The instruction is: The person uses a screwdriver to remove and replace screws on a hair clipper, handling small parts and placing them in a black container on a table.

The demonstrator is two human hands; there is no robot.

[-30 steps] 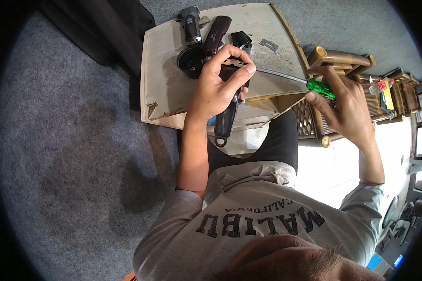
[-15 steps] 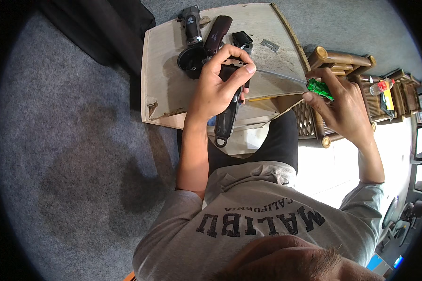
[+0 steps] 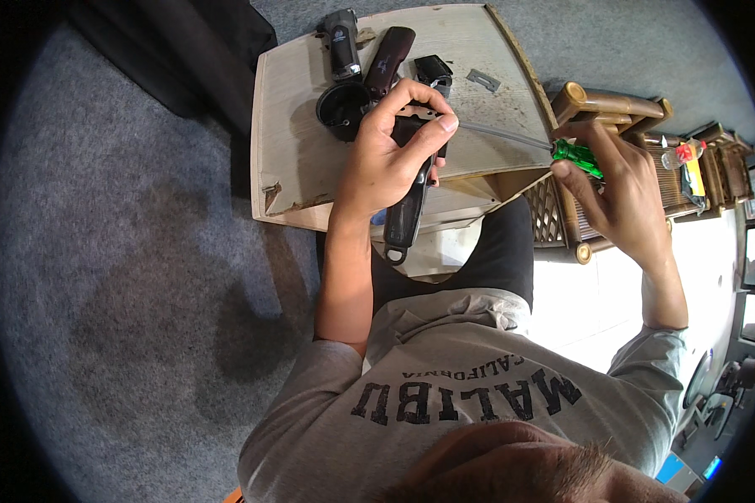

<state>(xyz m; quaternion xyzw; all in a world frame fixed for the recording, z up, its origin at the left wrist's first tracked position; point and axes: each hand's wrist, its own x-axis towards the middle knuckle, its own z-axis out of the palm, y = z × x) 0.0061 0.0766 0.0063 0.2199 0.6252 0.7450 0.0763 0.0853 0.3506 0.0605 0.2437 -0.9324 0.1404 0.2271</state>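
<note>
My left hand (image 3: 393, 151) is closed around a black hair clipper (image 3: 407, 220), whose body hangs toward me with a hanging loop at its lower end. A metal piece shows at the clipper's top, between my thumb and forefinger. In my right hand (image 3: 621, 180) is a screwdriver (image 3: 576, 157) with a green see-through handle, pinched between thumb and fingers. Its long shaft runs left to my left thumb and forefinger; the tip is hidden there. Just beyond my left hand lie a maroon clipper housing (image 3: 389, 60) and a round black bowl (image 3: 340, 111).
On the pale, worn wooden table (image 3: 294, 172) are a dark grey trimmer (image 3: 342, 46), a small black part (image 3: 433, 72) and a flat metal plate (image 3: 483, 80). Bamboo furniture (image 3: 612, 105) stands to the right, with a bottle (image 3: 684, 154). Black cloth (image 3: 184, 59) hangs at left.
My right hand and the screwdriver handle have shifted slightly to the right. My left hand and the hair clipper have stayed nearly still.
</note>
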